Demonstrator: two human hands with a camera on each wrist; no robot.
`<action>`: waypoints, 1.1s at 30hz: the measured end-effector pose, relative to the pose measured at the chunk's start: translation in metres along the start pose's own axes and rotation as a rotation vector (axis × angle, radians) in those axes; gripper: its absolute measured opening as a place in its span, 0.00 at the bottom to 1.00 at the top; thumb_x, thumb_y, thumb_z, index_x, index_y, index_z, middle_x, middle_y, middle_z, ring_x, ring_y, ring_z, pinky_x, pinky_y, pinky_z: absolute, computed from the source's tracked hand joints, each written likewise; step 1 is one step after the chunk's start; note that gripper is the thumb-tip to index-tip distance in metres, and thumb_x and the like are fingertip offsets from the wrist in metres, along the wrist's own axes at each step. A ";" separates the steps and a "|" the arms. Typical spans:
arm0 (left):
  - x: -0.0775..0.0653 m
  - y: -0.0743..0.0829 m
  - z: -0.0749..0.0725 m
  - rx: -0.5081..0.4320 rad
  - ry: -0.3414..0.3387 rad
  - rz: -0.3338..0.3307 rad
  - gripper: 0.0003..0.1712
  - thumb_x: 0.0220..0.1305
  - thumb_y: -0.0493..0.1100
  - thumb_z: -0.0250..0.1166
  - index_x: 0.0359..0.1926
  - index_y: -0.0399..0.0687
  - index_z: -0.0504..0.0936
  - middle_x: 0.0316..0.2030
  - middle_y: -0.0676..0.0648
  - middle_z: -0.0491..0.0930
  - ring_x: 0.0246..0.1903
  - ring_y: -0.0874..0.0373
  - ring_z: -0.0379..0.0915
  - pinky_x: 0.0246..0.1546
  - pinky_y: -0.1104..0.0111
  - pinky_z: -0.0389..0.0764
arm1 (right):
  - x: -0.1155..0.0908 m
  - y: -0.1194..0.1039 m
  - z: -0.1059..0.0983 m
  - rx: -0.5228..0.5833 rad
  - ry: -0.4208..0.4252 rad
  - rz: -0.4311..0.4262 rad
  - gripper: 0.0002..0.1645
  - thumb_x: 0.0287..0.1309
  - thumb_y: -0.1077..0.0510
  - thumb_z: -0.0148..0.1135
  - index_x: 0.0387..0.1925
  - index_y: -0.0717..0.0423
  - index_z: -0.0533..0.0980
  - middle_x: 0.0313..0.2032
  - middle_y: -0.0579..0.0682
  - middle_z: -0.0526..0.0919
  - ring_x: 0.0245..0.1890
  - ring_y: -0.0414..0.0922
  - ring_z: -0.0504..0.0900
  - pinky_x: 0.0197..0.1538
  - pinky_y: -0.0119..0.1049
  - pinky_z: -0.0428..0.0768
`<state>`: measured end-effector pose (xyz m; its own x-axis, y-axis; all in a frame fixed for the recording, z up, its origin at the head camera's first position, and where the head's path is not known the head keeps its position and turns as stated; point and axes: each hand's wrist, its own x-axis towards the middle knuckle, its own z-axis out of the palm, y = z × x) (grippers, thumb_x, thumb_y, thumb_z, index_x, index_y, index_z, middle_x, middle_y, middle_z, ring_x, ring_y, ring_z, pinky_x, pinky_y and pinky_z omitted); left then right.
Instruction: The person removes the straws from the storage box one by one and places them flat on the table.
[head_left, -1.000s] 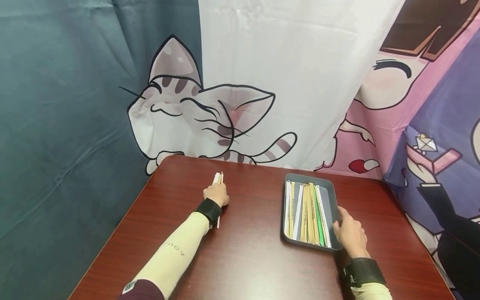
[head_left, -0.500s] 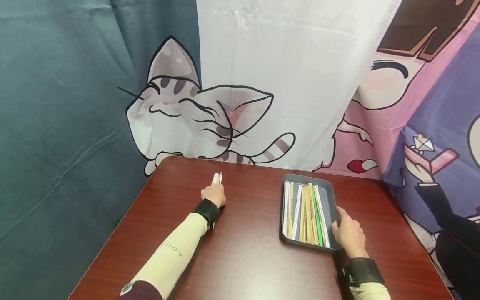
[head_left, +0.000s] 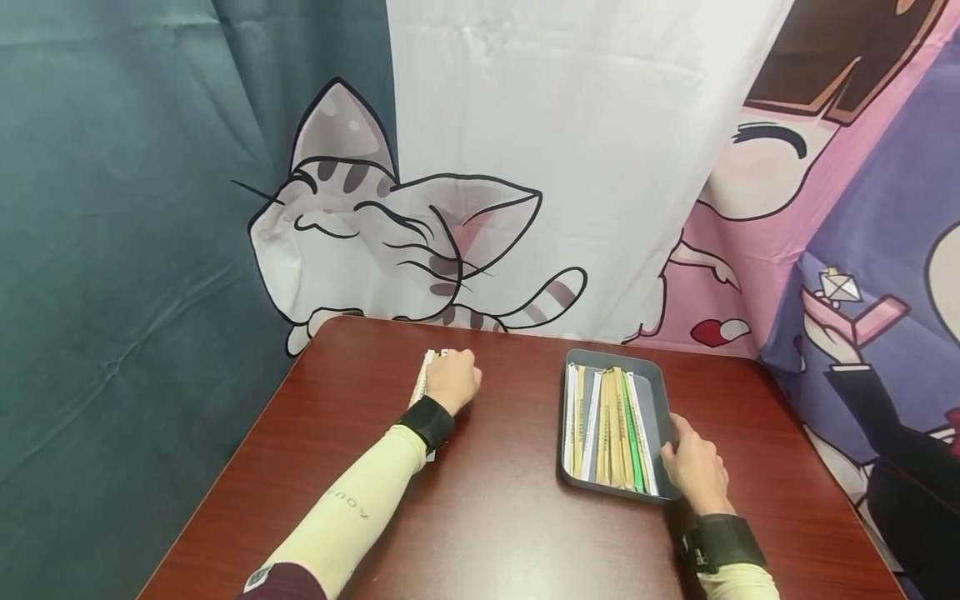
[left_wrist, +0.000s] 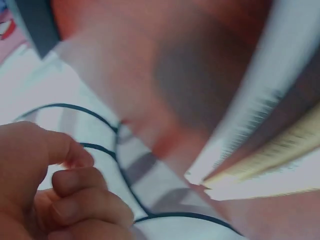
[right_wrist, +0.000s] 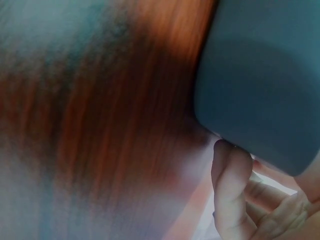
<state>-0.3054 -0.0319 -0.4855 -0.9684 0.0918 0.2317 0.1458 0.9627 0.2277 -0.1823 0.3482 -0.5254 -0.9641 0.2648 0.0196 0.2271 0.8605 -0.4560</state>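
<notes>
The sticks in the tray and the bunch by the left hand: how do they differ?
The tray sticks include a green one; the bunch shows only white and tan. The tray sticks lie inside the gray tray; the bunch, outside. The left hand hides part of the bunch, none of the tray sticks. Both are long and thin.

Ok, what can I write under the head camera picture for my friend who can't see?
A person's left hand is near long, thin packets on a reddish-brown table, while their right hand touches the right side of a gray tray of similar packets in white, tan and green. Behind hangs cloth printed with a cartoon cat.
</notes>
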 end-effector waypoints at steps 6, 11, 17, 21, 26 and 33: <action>0.003 0.042 -0.008 -0.081 0.098 0.121 0.14 0.62 0.42 0.60 0.20 0.47 0.76 0.26 0.39 0.84 0.25 0.41 0.83 0.21 0.50 0.78 | 0.001 -0.001 0.000 -0.001 0.002 0.004 0.35 0.65 0.60 0.56 0.73 0.57 0.64 0.57 0.72 0.78 0.40 0.70 0.82 0.34 0.62 0.76; 0.002 0.076 -0.007 -0.075 0.089 0.183 0.14 0.64 0.44 0.61 0.20 0.49 0.76 0.25 0.42 0.83 0.24 0.45 0.83 0.20 0.53 0.78 | 0.000 -0.002 -0.001 0.000 0.006 0.006 0.35 0.65 0.60 0.56 0.73 0.56 0.64 0.57 0.72 0.78 0.41 0.70 0.82 0.35 0.62 0.76; 0.001 0.114 0.002 -0.033 0.030 0.237 0.15 0.65 0.45 0.61 0.21 0.50 0.78 0.26 0.44 0.85 0.24 0.48 0.83 0.19 0.55 0.77 | 0.000 -0.001 -0.001 0.004 0.006 0.000 0.35 0.63 0.60 0.56 0.72 0.55 0.65 0.56 0.73 0.78 0.37 0.70 0.82 0.32 0.62 0.76; 0.001 0.138 0.012 -0.012 -0.001 0.269 0.14 0.69 0.47 0.61 0.25 0.50 0.81 0.28 0.45 0.86 0.25 0.50 0.83 0.20 0.56 0.79 | 0.000 0.000 0.000 0.002 0.009 0.005 0.35 0.63 0.60 0.55 0.72 0.54 0.65 0.56 0.73 0.78 0.37 0.70 0.82 0.32 0.61 0.76; -0.002 0.161 0.027 -0.006 -0.092 0.250 0.11 0.71 0.47 0.61 0.35 0.49 0.86 0.34 0.46 0.87 0.28 0.51 0.84 0.25 0.57 0.81 | -0.001 -0.001 0.003 0.007 0.003 0.012 0.35 0.63 0.60 0.55 0.72 0.55 0.65 0.55 0.72 0.80 0.35 0.68 0.82 0.31 0.60 0.76; -0.007 0.189 0.043 0.058 -0.187 0.235 0.19 0.68 0.50 0.64 0.55 0.46 0.84 0.43 0.48 0.87 0.36 0.53 0.86 0.30 0.57 0.83 | 0.000 0.000 0.001 0.003 0.012 0.016 0.34 0.63 0.60 0.56 0.72 0.55 0.66 0.54 0.71 0.80 0.35 0.67 0.82 0.31 0.60 0.76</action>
<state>-0.2795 0.1602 -0.4845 -0.9308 0.3536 0.0926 0.3635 0.9220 0.1331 -0.1821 0.3473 -0.5266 -0.9587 0.2835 0.0233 0.2416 0.8548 -0.4592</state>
